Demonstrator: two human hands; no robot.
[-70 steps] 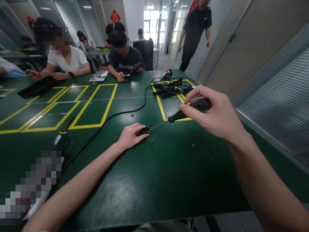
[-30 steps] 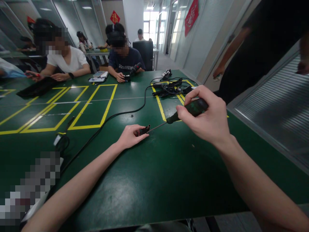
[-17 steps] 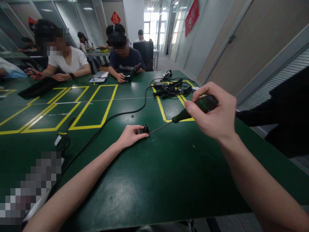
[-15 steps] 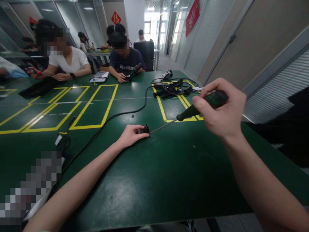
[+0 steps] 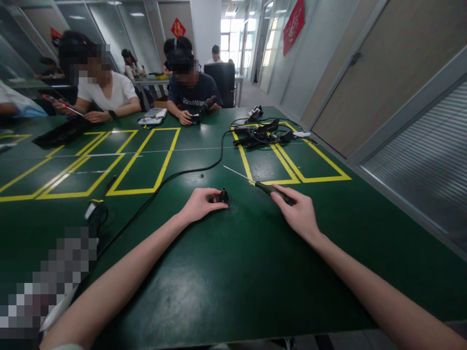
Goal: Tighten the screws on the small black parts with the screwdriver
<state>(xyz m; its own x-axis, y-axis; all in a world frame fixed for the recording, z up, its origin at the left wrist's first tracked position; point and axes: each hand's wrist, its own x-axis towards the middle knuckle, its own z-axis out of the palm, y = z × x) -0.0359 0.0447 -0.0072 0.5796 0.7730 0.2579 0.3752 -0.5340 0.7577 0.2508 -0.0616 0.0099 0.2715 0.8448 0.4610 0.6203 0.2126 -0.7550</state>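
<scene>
My left hand (image 5: 203, 204) rests on the green table with thumb and fingers closed around a small black part (image 5: 224, 196). A short metallic-looking tube stands up from that part; its exact kind is too small to make out. To the right, my right hand (image 5: 297, 209) holds a screwdriver (image 5: 274, 189) by its dark green handle, low over the table. The thin shaft points up and left, away from me, and its tip is apart from the black part.
A black cable (image 5: 175, 174) crosses the table towards a heap of black cables and parts (image 5: 260, 133) at the back. Yellow tape (image 5: 133, 191) marks rectangles on the tabletop (image 5: 233, 272). Across the table sit two people (image 5: 195, 90) (image 5: 109, 92), handling things. A small black-and-white item (image 5: 93, 210) lies left.
My right hand has come down and left with the screwdriver. The tip has left the black part, and the shaft now points away from me. My left hand keeps its hold.
</scene>
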